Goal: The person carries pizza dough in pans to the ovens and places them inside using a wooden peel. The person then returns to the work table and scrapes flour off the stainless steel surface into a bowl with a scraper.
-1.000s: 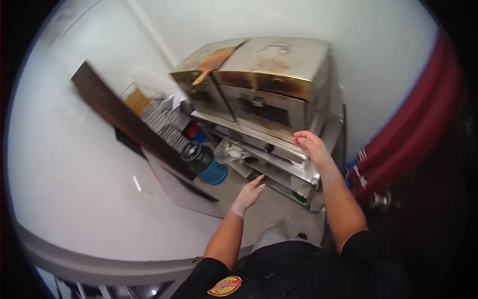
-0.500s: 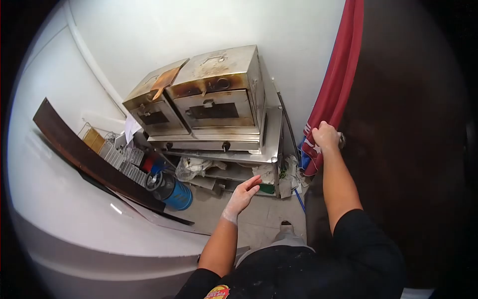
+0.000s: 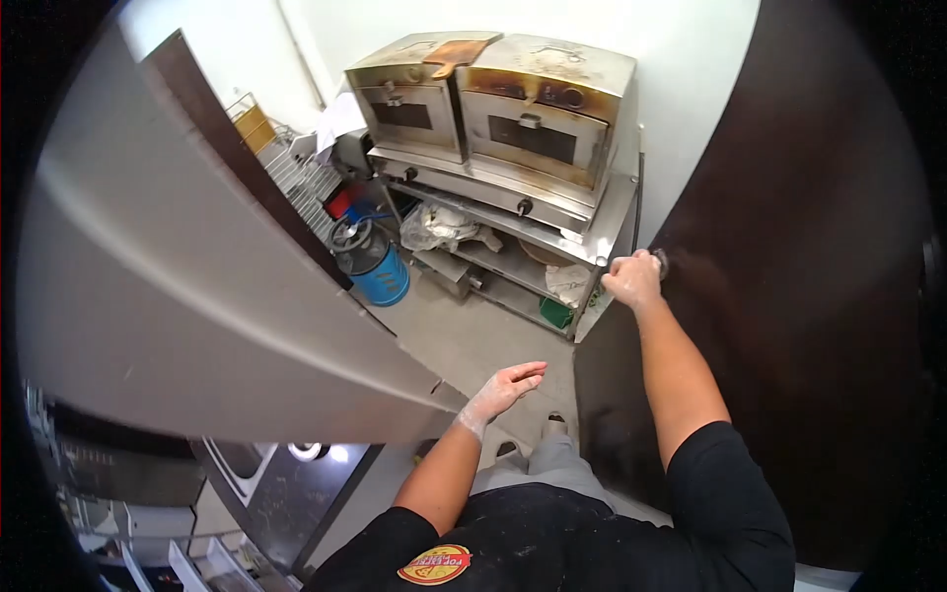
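My right hand point(image 3: 633, 280) is closed at the edge of a dark brown door point(image 3: 789, 247), its fingers curled by a round metal door knob point(image 3: 660, 262). White powder dusts its skin. My left hand point(image 3: 505, 389), also powdery, hangs in the air in front of my body, palm turned inward. Its fingers are stretched out and it holds nothing. Past both hands stands a stained steel oven point(image 3: 538, 138) with two doors, resting on a metal stand.
On the oven lies a wooden peel point(image 3: 454, 56). Plastic bags point(image 3: 444, 227) fill the shelf below, near a blue gas cylinder point(image 3: 380, 266). A pale wall point(image 3: 247, 296) stands close on my left; behind it is a dark counter point(image 3: 296, 503).
My view has turned left and the oven now appears higher and farther right. The door edge covers where the red cloth hung. My right hand stays at the knob; my left stays open.
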`<state>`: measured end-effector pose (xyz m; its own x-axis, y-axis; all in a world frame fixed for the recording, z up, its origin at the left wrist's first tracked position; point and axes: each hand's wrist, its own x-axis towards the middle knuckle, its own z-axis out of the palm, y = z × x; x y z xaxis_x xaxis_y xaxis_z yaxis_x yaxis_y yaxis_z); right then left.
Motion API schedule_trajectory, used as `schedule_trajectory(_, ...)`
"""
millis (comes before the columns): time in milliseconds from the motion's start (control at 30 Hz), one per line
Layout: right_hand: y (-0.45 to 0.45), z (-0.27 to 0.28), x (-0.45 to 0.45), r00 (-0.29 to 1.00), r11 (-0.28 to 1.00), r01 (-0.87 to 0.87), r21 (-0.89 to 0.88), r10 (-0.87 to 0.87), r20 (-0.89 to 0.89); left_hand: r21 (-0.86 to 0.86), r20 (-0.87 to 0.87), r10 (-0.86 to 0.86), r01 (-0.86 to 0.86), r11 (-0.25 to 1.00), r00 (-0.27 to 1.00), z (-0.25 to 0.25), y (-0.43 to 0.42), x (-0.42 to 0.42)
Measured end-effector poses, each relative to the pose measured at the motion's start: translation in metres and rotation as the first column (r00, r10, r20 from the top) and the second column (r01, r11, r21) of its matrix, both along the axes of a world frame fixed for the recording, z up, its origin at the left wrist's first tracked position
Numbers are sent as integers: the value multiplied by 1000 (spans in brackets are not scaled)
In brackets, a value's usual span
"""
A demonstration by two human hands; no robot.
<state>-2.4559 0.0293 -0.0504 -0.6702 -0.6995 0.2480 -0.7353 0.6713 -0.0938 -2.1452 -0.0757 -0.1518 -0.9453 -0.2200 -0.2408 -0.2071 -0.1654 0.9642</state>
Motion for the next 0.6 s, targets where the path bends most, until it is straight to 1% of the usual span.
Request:
schedule_trajectory(33, -9, -1, 13, 997, 997, -68, -28, 69, 39, 22, 51, 27, -28, 999, 998, 2, 3, 8)
schedule_trajectory(100, -25, -8, 40, 975, 962, -193, -194, 210, 70, 55, 147, 82, -91, 994, 986, 5, 3, 21)
schedule_trajectory(133, -32, -12, 55, 952, 922, -234, -308, 282, 118, 44, 135, 109, -115, 992, 985, 8, 2, 28)
schedule_trajectory(167, -40, -12, 69, 919, 867, -274, -417, 364, 152, 73, 134, 132, -143, 987, 982, 9, 0, 33)
schedule_trajectory(233, -48, -21, 99, 794, 678, -348, -648, 581, 181, 153, 135, 191, -211, 966, 972, 9, 8, 47)
schedule_trajectory(267, -51, -24, 114, 769, 666, -382, -641, 614, 179, 160, 129, 232, -251, 955, 964, 9, 13, 55)
schedule_trajectory(333, -58, -26, 149, 631, 516, -493, -700, 766, 120, 175, 154, 329, -353, 919, 932, 14, 21, 75)
schedule_trajectory(400, -69, -29, 179, 571, 446, -526, -724, 816, 88, 165, 156, 408, -431, 887, 899, 24, 26, 93)
schedule_trajectory(467, -69, -35, 203, 525, 369, -522, -769, 849, 50, 191, 167, 532, -557, 808, 830, 32, 38, 112)
schedule_trajectory(500, -64, -34, 211, 506, 356, -527, -772, 861, 51, 208, 179, 586, -613, 763, 790, 36, 48, 120)
schedule_trajectory(533, -58, -35, 222, 493, 344, -553, -759, 869, 34, 203, 177, 604, -629, 751, 777, 37, 61, 131)
schedule_trajectory(600, -59, -27, 241, 465, 305, -600, -740, 885, -12, 306, 99, 718, -708, 637, 689, 41, 83, 155)
